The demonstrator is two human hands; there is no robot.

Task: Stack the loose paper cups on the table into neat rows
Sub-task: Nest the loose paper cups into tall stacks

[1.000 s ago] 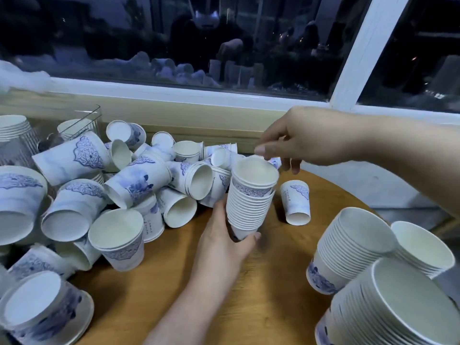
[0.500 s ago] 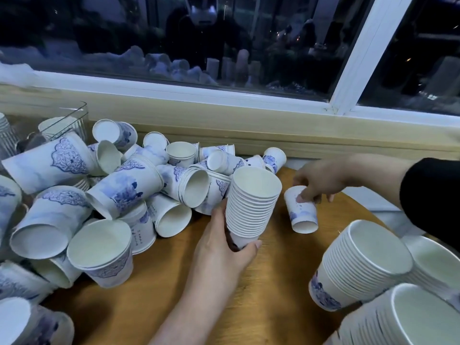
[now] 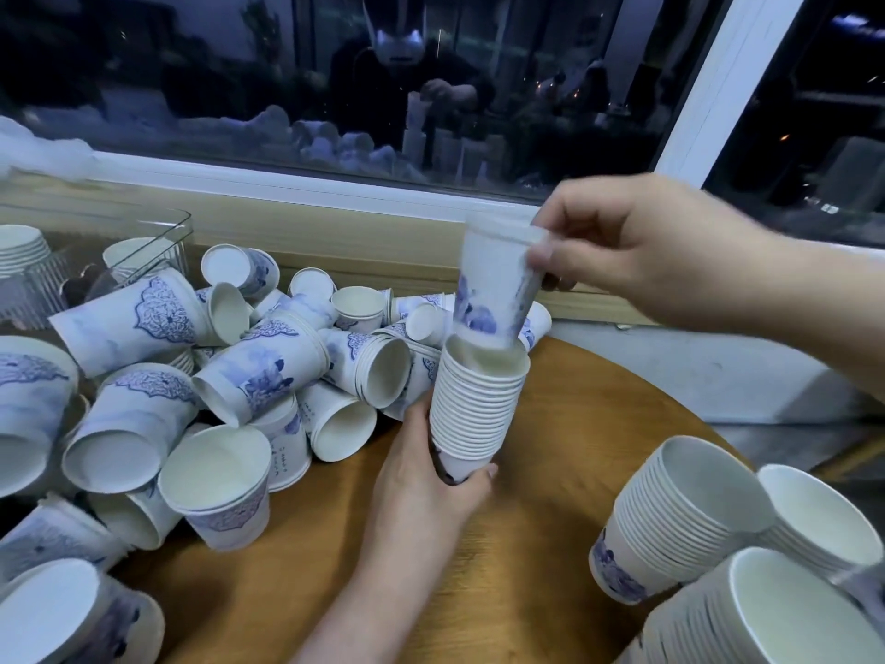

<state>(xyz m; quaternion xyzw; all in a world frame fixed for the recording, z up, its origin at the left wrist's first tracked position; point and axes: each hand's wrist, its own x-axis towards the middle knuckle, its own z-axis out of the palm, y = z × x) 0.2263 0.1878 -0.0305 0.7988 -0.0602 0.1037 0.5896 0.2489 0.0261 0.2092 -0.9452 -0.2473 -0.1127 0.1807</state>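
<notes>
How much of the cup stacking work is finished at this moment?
Done: three tall stacks at the right. In hand: the left hand grips a stack while the right hand lowers a cup into it. Left: the big loose pile.

The left hand comes up from the bottom edge on a bare forearm, its fingers and thumb curled round the base of a stack of cups, which it holds upright and slightly tilted above the table. The right hand reaches in from the right on a bare forearm, palm turned down, and pinches a single cup near its rim between thumb and fingertips, with that cup's base at the mouth of the stack.
</notes>
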